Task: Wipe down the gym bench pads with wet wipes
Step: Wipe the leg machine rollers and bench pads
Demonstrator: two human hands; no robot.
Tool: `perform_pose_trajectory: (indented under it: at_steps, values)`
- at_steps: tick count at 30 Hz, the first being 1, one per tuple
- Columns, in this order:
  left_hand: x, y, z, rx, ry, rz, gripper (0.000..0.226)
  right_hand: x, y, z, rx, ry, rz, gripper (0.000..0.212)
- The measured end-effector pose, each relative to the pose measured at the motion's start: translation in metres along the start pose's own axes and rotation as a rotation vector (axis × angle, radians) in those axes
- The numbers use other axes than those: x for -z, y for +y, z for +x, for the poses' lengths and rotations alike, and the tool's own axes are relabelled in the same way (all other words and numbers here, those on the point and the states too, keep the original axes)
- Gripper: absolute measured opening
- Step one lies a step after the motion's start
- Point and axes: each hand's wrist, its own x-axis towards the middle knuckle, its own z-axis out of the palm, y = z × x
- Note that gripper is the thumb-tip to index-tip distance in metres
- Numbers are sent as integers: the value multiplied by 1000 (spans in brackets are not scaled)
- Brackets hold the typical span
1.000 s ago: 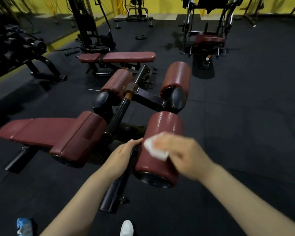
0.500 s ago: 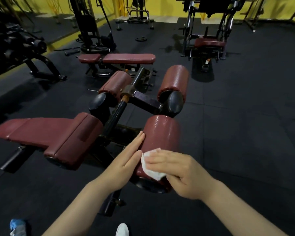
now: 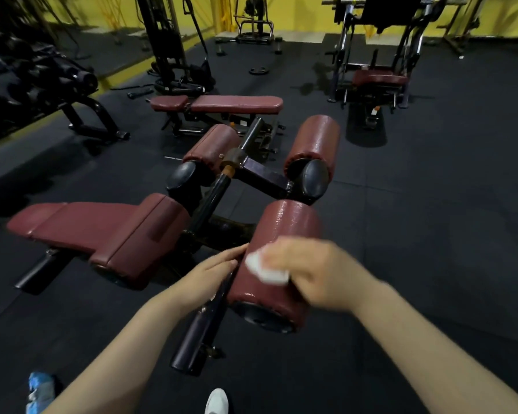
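Near roller pad (image 3: 284,252) = landmark; maroon, shiny/wet-looking, lying w/ its black end cap toward the camera. Right hand (image 3: 314,273) is on top of the near roller pad, blurred, fingers curled over a white wet wipe (image 3: 266,268) and pressing it onto the pad's upper surface near the cap end. Left hand (image 3: 213,274) sits at the pad's left side, fingers straight, tips touching the pad's edge, palm over the black frame bar (image 3: 204,324) that runs alongside the pad; it holds nothing.

Left of the near roller pad: the bench (image 3: 102,231) w/ long maroon seat pad. Beyond the pad: two more maroon rollers, far-left roller (image 3: 213,144) and far-right roller (image 3: 317,141), on the same black frame. Further back, a flat bench (image 3: 219,103).

Low left of the pad, on the black rubber floor (image 3: 431,204), a blue-white packet (image 3: 39,389); contents can't tell. A white shoe tip (image 3: 217,401) shows below the pad at the bottom edge.
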Motion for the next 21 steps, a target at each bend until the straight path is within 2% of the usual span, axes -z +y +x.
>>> perform_pose_trajectory:
  at_steps: [3,5,7,10,12,13,15,18,20,21]
  values:
    - [7,17,-3,-94,47,77,41,25,41,26,-351,157,-56,44]
    - [3,24,-7,-145,23,103,42,22,39,28,-421,183,-34,46]
    - [-6,20,-11,-148,19,110,42,7,15,10,-264,159,12,48]
    - [-15,11,-13,-129,45,41,43,-16,-26,-27,83,-9,58,47]
    - [-14,8,-12,-119,45,28,43,-12,-25,-29,199,-99,10,45]
    - [-13,6,-11,-103,50,4,43,-6,-15,-22,200,-96,-34,46]
    - [-13,0,-9,-59,58,-48,38,9,8,0,57,-13,-113,49]
    - [-17,-9,-11,36,60,-143,33,26,39,25,-303,131,-80,49]
    - [-18,-13,-12,75,43,-194,33,20,35,24,-344,148,-57,47]
    - [-17,-11,-11,82,42,-195,33,13,26,19,-291,132,-37,47]
